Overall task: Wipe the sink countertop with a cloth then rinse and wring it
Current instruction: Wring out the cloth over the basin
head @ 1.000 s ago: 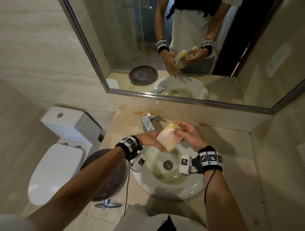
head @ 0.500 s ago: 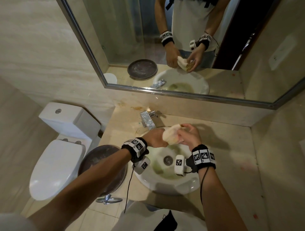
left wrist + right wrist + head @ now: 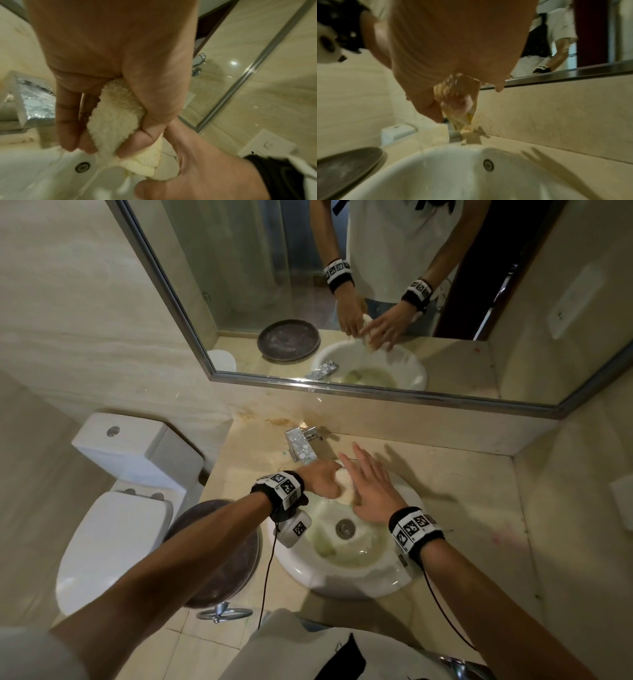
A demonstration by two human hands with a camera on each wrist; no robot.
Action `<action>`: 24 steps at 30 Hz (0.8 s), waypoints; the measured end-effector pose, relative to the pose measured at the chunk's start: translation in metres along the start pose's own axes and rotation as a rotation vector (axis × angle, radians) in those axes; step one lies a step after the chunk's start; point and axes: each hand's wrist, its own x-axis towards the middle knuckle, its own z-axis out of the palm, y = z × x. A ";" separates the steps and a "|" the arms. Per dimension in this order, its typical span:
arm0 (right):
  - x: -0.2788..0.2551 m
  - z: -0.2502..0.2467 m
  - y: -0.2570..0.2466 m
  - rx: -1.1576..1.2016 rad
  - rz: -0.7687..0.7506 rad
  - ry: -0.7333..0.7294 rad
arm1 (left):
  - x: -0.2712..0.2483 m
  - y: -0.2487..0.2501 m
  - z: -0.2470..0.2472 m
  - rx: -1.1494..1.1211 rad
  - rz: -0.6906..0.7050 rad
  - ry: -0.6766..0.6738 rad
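A cream terry cloth (image 3: pixel 343 491) is bunched over the white sink basin (image 3: pixel 342 583), just below the chrome faucet (image 3: pixel 301 447). My left hand (image 3: pixel 322 479) grips the cloth (image 3: pixel 116 119) with fingers and thumb curled round it. My right hand (image 3: pixel 371 486) lies against the cloth's right side with its fingers straight and spread. In the right wrist view the cloth (image 3: pixel 458 104) is blurred under the palm and water drips from it into the basin. The drain (image 3: pixel 345 528) sits below the hands.
The beige countertop (image 3: pixel 462 491) runs right of the sink to the side wall. A dark round tray (image 3: pixel 222 559) lies on the counter left of the basin. A white toilet (image 3: pixel 113 525) stands further left. The mirror (image 3: pixel 376 302) hangs above the backsplash.
Both hands have dropped lower with the cloth, closer to the basin under the faucet. My right hand has let go its grip and now has straight fingers against the cloth.
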 end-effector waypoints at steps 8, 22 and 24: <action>-0.006 0.007 0.004 0.040 -0.060 0.101 | 0.004 0.001 0.010 -0.053 -0.010 -0.122; 0.012 0.014 0.017 0.194 0.259 -0.304 | 0.023 -0.005 0.042 0.640 0.096 0.156; 0.012 0.015 0.017 0.235 0.281 -0.393 | 0.023 -0.006 0.050 0.668 0.113 0.162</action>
